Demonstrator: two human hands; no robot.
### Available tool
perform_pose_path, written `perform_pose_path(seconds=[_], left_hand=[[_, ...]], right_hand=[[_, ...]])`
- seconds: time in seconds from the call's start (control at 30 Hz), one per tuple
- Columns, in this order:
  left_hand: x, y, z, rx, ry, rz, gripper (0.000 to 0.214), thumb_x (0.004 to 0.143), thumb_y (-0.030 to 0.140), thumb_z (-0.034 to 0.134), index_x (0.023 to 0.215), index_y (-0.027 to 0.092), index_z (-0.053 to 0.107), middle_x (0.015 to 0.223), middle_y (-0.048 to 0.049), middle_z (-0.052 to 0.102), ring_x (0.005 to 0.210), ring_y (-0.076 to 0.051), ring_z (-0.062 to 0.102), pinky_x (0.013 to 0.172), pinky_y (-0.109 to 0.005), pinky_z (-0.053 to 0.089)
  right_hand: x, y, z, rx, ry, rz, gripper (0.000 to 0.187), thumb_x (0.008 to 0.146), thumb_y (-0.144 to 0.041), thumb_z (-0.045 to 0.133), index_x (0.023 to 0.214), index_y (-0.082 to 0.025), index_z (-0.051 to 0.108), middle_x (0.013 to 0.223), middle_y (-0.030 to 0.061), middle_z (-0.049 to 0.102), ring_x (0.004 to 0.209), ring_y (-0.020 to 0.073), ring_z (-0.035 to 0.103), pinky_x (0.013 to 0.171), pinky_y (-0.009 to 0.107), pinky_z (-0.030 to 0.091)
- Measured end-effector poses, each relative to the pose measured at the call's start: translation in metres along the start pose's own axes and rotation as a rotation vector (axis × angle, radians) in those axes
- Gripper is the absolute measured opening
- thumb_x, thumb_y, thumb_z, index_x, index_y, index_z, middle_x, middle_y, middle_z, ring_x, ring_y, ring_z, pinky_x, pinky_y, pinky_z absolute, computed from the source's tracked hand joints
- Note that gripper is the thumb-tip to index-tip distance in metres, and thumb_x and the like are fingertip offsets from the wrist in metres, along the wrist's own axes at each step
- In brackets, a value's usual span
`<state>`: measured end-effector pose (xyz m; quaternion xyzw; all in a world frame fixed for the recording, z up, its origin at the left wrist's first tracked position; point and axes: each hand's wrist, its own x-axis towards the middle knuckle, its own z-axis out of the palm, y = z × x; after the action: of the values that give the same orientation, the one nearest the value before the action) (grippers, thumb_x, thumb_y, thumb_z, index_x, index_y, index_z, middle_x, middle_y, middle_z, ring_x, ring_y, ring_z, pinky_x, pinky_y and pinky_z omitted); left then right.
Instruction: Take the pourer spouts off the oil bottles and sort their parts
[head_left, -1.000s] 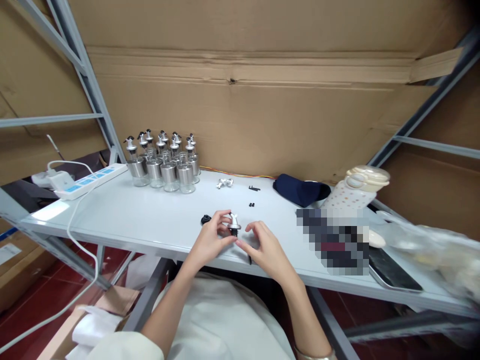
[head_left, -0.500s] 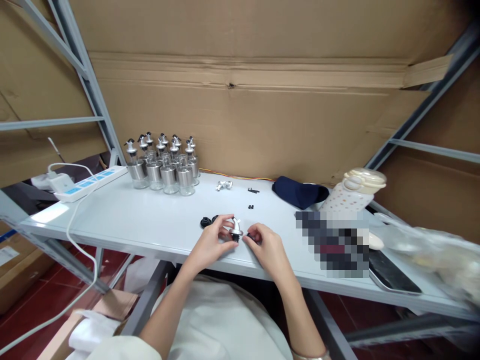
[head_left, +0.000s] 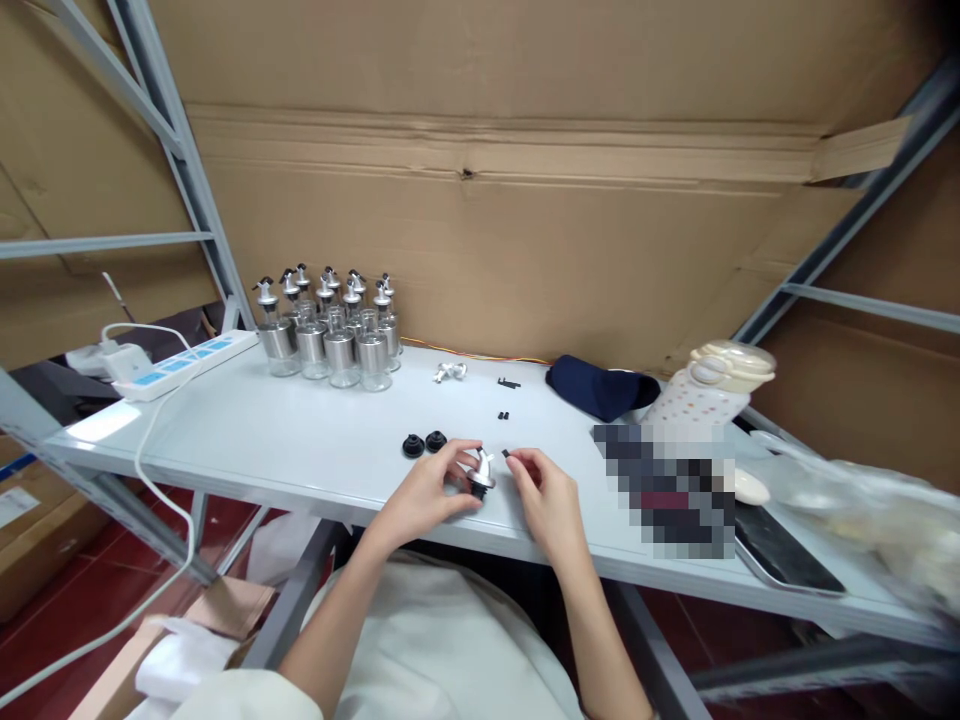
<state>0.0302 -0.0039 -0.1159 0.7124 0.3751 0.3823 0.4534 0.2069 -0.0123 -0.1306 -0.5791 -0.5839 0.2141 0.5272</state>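
My left hand [head_left: 431, 492] grips a small silver-and-black pourer cap [head_left: 480, 479] near the front edge of the white table [head_left: 247, 435]. Close to its right, my right hand [head_left: 546, 492] pinches a tiny black piece [head_left: 507, 455] between thumb and fingertips, just beside the cap. Two black rubber stoppers [head_left: 424, 443] lie on the table a little behind my left hand. A cluster of several small glass bottles with metal bands and pourer tops [head_left: 330, 330] stands at the back left.
A white power strip [head_left: 174, 365] with a cable lies at the far left. Small black parts [head_left: 504, 397] and a white piece [head_left: 448, 372] lie mid-table. A dark blue cloth [head_left: 600, 388], a dotted flask [head_left: 701, 390] and a tray [head_left: 784, 565] fill the right side. Cardboard lines the back.
Both hands shifted slightly right and nearer the front edge with the cap. My right hand closed from loose fingers into a pinch on a tiny black piece. A second stopper now shows.
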Motion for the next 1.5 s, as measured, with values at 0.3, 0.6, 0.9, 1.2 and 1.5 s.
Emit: perform_pose_path(seconds=[0.3,0.6,0.9,1.2,1.5], left_hand=[[0.002,-0.001,0.001,0.006,0.008,0.008,0.061,0.063,0.009,0.071,0.12,0.02,0.051,0.1,-0.0033,0.064,0.079,-0.013,0.059,0.08,-0.027,0.046],[0.001,-0.001,0.001,0.025,-0.006,0.017,0.062,0.064,0.008,0.07,0.122,0.021,0.051,0.101,-0.0034,0.064,0.082,-0.013,0.06,0.082,-0.027,0.046],[0.0,-0.001,0.0,0.048,-0.031,0.048,0.061,0.065,0.01,0.07,0.122,0.022,0.052,0.101,-0.0027,0.064,0.087,-0.015,0.059,0.086,-0.028,0.045],[-0.001,0.001,-0.001,0.091,0.004,0.014,0.058,0.067,0.014,0.069,0.121,0.021,0.05,0.097,-0.003,0.064,0.082,-0.015,0.059,0.08,-0.027,0.045],[-0.001,0.002,0.0,0.083,-0.016,0.033,0.057,0.067,0.009,0.064,0.12,0.021,0.05,0.1,-0.0027,0.065,0.084,-0.015,0.06,0.081,-0.026,0.045]], right_hand=[[-0.001,-0.02,0.016,0.58,-0.031,0.178,0.032,0.064,-0.044,0.072,0.079,-0.018,0.064,0.056,-0.0037,0.055,0.048,0.0098,0.046,0.05,0.023,0.038],[-0.003,-0.015,0.013,0.567,-0.097,0.18,0.028,0.066,-0.042,0.072,0.077,-0.017,0.065,0.061,-0.0018,0.059,0.05,0.0097,0.047,0.051,0.024,0.039],[-0.003,-0.019,0.011,0.574,-0.122,0.165,0.028,0.069,-0.045,0.068,0.079,-0.019,0.066,0.063,-0.0007,0.058,0.054,0.0113,0.048,0.053,0.024,0.042],[-0.006,-0.024,0.01,0.544,-0.133,0.214,0.035,0.056,-0.04,0.078,0.081,-0.017,0.069,0.069,0.0018,0.064,0.062,0.0135,0.055,0.062,0.028,0.046],[-0.008,-0.018,0.016,0.425,-0.105,0.113,0.032,0.06,-0.041,0.076,0.078,-0.018,0.061,0.066,-0.001,0.056,0.06,0.0129,0.05,0.059,0.026,0.043]])
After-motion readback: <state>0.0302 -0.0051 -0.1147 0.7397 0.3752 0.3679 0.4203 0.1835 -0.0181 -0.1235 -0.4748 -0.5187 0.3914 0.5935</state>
